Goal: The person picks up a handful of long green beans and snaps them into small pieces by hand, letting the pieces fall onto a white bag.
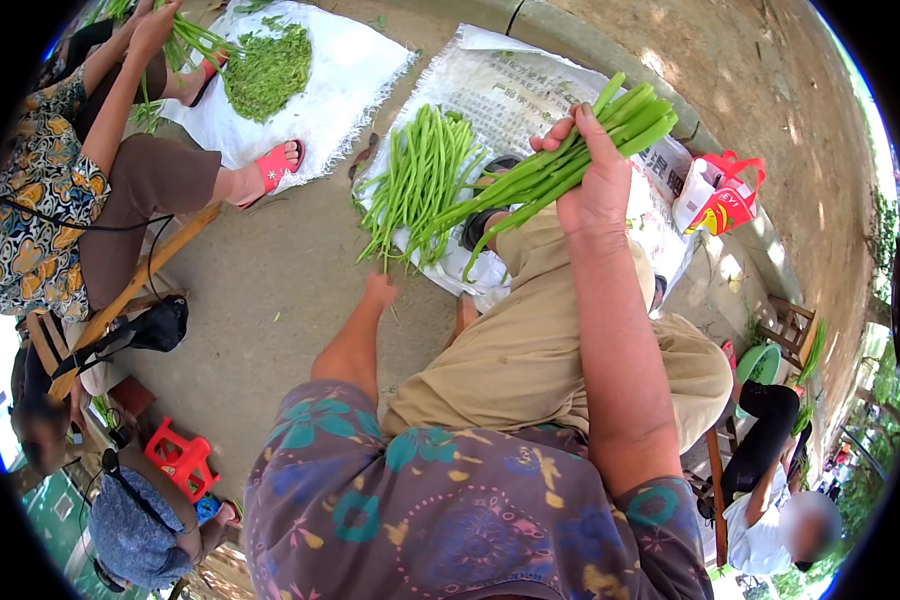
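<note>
My right hand [596,172] is closed around a bundle of thick green vegetable stalks [540,176], held up above the printed woven sack [525,101]. Their thick ends point to the upper right and the thin ends fan out to the lower left. A pile of thinner green stalks [420,169] lies on the sack's left part. At the pile's lower left edge is my left hand [380,289], low over the ground, blurred and partly turned away; whether it grips a stalk I cannot tell.
At the upper left a person in sandals holds green stalks beside a white sack [345,75] with chopped greens [270,75]. A red and white bag [720,191] stands at my sack's right edge. A red plastic stool [180,459], a green basin [759,366] and other seated people are farther off.
</note>
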The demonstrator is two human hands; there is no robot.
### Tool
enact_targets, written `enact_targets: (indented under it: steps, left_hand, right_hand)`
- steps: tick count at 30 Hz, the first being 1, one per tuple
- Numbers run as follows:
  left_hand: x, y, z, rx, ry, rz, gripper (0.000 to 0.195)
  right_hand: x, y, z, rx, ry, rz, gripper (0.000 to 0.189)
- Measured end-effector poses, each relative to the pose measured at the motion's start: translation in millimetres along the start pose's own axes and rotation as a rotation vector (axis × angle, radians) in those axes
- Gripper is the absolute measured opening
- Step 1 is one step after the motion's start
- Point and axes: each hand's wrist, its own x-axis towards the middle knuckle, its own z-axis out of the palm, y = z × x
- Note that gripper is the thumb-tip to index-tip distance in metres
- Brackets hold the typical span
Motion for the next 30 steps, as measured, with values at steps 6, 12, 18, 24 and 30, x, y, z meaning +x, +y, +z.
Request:
enact_targets:
  steps: [6, 12, 18, 24, 30]
  left_hand:
    - [-35.2, -75.5, 41.9, 0.203, 0.073, 0.141, 0.033]
    - [-103.3, -162.5, 48.0, 0.48, -0.312, 0.187, 0.031]
    - [-163.9, -155.6, -19.8, 0.46, -0.167, -0.199, 0.031]
    - [-156.5, -59.0, -156.5, -1.685, 0.233, -0.435, 0.014]
    - [-162.7, 168.5, -298.0, -1.823, -0.014, 0.306, 0.034]
  right_hand:
    - [-1.2, 0.0, 3.5, -0.001, -0.004, 0.019, 0.015]
    - [1.4, -0.9, 0.9, 0.05, 0.017, 0.034, 0.015]
    - [0.6, 4.2, 5.7, 0.024, 0.008, 0.033, 0.016]
    - [-2.0, 7.0, 4.8, -0.012, 0.008, 0.164, 0.018]
    - [-21.0, 6.4, 12.9, -0.09, -0.167, 0.273, 0.034]
